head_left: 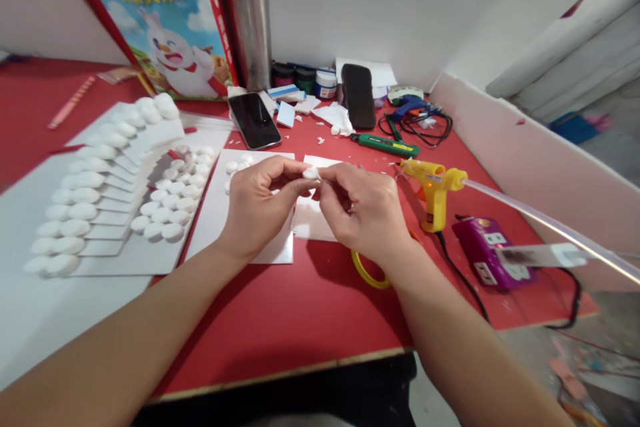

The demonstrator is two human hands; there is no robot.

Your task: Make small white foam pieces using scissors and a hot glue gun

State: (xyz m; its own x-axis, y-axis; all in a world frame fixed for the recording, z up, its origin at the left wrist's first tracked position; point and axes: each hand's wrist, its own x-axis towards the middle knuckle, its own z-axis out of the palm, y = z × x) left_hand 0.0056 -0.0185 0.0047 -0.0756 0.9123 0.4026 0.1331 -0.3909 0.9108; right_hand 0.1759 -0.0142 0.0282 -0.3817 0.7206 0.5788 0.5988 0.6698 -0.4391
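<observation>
Tabletop: a flat red work surface (300, 327), underlying the yellow plastic glue gun (436, 195), the landmark for places here.
Printed bag: a tall blue-and-red bag with a white cartoon figure (177, 47), behind and far left of the glue gun.
Board: a flat white board (150, 258) bearing rows of white oval pads, well left of the glue gun.
Left hand: bare left hand (260, 204), left of the glue gun, thumb and index finger pinching the piece.
Right hand: bare right hand (361, 208), just left of the glue gun, thumb and index finger closed in at the piece's right side.
Piece: a small, white, rounded piece (311, 174), left of the glue gun, between both hands' fingertips.
Long axis: seemingly crosswise, one end toward each hand; which end is front, I cannot tell.
</observation>
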